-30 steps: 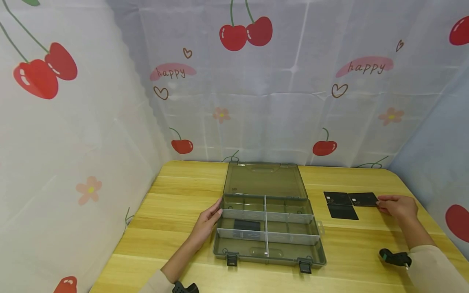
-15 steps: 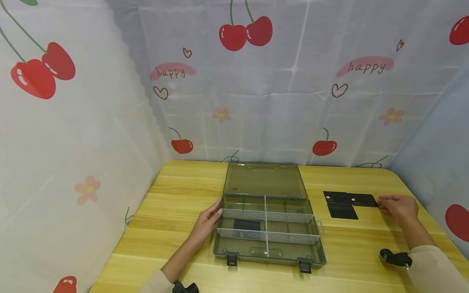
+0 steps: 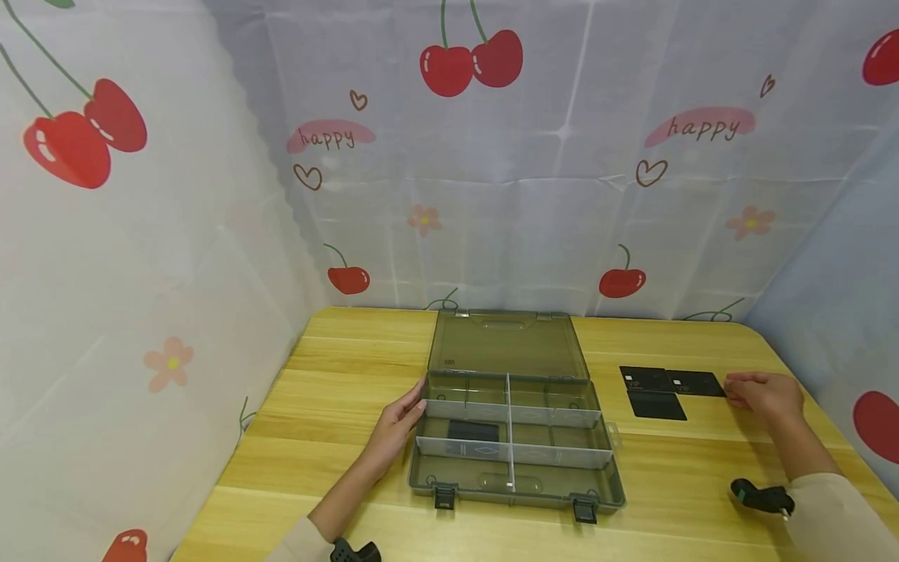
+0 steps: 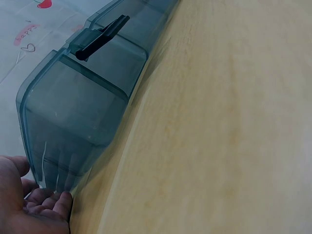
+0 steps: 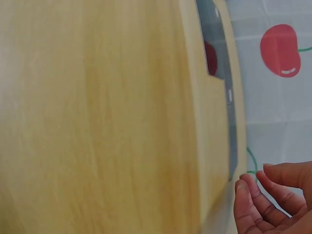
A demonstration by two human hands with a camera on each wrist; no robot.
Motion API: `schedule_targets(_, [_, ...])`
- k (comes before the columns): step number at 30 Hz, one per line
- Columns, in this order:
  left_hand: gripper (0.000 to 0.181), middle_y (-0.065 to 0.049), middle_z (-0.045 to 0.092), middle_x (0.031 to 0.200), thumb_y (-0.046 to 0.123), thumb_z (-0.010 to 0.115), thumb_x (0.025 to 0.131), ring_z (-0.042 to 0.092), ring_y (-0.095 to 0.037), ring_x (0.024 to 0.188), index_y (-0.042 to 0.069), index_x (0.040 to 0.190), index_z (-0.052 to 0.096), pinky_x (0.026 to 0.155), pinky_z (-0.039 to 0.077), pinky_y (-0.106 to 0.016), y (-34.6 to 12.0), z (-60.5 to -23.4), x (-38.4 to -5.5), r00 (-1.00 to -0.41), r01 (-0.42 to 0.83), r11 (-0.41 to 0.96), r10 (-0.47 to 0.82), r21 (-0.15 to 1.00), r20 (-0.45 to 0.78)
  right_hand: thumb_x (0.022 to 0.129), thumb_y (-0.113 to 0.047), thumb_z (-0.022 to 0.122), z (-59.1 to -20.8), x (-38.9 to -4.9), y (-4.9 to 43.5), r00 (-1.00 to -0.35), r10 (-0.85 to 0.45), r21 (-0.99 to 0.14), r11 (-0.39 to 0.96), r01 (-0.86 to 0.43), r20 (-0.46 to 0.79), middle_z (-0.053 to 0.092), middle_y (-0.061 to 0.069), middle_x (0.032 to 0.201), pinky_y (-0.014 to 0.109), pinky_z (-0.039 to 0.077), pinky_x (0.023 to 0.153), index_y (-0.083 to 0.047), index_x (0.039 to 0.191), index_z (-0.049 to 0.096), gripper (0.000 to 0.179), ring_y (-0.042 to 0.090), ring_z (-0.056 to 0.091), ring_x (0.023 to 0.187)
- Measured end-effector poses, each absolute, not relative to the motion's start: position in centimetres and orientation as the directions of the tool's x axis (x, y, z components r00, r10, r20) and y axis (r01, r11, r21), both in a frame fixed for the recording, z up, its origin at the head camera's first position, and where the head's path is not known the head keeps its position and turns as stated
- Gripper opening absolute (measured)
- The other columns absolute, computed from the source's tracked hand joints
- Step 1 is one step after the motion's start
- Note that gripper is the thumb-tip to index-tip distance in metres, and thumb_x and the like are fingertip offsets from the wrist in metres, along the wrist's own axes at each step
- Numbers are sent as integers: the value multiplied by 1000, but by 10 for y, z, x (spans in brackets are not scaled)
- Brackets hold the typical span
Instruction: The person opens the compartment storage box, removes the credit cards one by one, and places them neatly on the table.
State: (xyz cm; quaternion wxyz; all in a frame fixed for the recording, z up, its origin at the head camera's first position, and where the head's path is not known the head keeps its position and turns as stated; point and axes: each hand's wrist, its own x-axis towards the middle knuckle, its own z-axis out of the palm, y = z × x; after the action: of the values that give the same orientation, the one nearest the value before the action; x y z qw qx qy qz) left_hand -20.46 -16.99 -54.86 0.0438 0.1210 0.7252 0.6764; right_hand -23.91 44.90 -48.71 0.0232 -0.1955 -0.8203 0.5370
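A translucent dark organizer box [image 3: 562, 499] lies open on the table, its lid [image 3: 507, 343] folded back. One dark card [image 3: 474, 432] lies in its middle left compartment. My left hand [image 3: 393, 429] rests against the box's left side; the left wrist view shows its fingers touching the wall and the thumb near the rim. To the right of the box lie three black cards: a VIP card [image 3: 642, 379], a second chip card [image 3: 694, 382] beside it, and a plain one [image 3: 656, 406] below. Loosely bent fingers of my right hand [image 3: 769, 396] are at the second card's right edge; no card shows between them.
White dividers [image 3: 555, 456] split the box into several compartments. Two black latches [image 3: 444, 498] hang at its front edge. The wooden table [image 3: 337, 367] ends at a cherry-print cloth [image 3: 506, 234] behind and at the sides. A black wrist camera [image 3: 762, 497] sits by each sleeve.
The fingers of my right hand have slid slightly right, from on the second chip card to its edge. That card has shifted slightly. My left hand and the box stay put.
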Motion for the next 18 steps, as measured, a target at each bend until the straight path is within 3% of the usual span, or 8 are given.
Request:
schedule_targets(7, [58,-7,28,164,29,54,107,24,-27,151,8,158,35,119,28,-45,-170,-548,-204,-968,110,43,230,993,97,102,-24,62,-471,-231,428,-954,290,-867,455,205,-73,60,-28,78,21,60,61,22,128,56,53,-8,63,67])
schedule_targets(13, [58,-7,27,165,31,54,107,24,-27,151,8,158,35,120,28,-46,-170,-548,-203,-968,113,49,229,992,99,103,-29,60,-451,-222,395,-980,200,-843,530,95,15,60,-30,84,18,59,63,19,134,53,58,-7,63,73])
schedule_targets(15, [58,-7,27,165,31,53,107,24,-27,151,8,158,35,119,28,-45,-170,-549,-204,-969,113,52,228,992,98,104,-30,58,-444,-219,383,-983,180,-827,558,70,39,63,-26,87,19,59,64,17,134,54,56,-7,63,74])
schedule_targets(18, [58,-8,27,165,30,53,107,24,-27,151,8,158,35,119,28,-46,-170,-549,-204,-969,112,51,229,992,98,106,-33,55,-437,-215,367,-985,155,-799,601,35,73,72,-8,97,18,59,64,15,134,56,55,-9,63,75])
